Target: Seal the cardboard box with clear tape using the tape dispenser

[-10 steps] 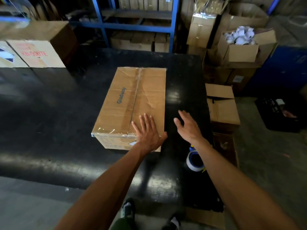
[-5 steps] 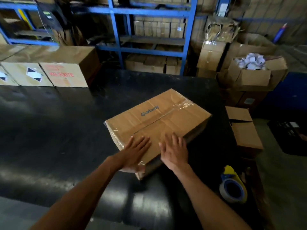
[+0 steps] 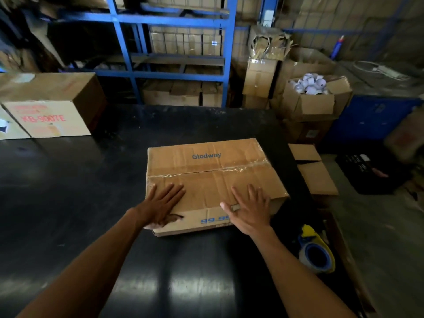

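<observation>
A brown cardboard box [image 3: 206, 171] marked "Glodway" lies on the black table [image 3: 68, 191], its long side toward me. Clear tape runs along its top seam from left to right. My left hand [image 3: 160, 206] rests flat on the near left corner, fingers spread, thumb over the front edge. My right hand [image 3: 249, 208] lies flat on the near right part of the top, with a ring on one finger. The tape dispenser [image 3: 316, 251], blue and yellow with a roll of clear tape, sits on the table's right edge, to the right of my right forearm.
A large printed carton [image 3: 48, 106] stands at the table's far left. Blue shelving [image 3: 174, 53] with stacked cartons runs behind. On the right are an open carton of white rolls [image 3: 312, 95], a small box [image 3: 314, 171] beside the table and a black crate [image 3: 369, 173].
The box has been turned about a quarter turn, so its taped seam now runs left to right. Both hands moved from the box's end onto its near long edge.
</observation>
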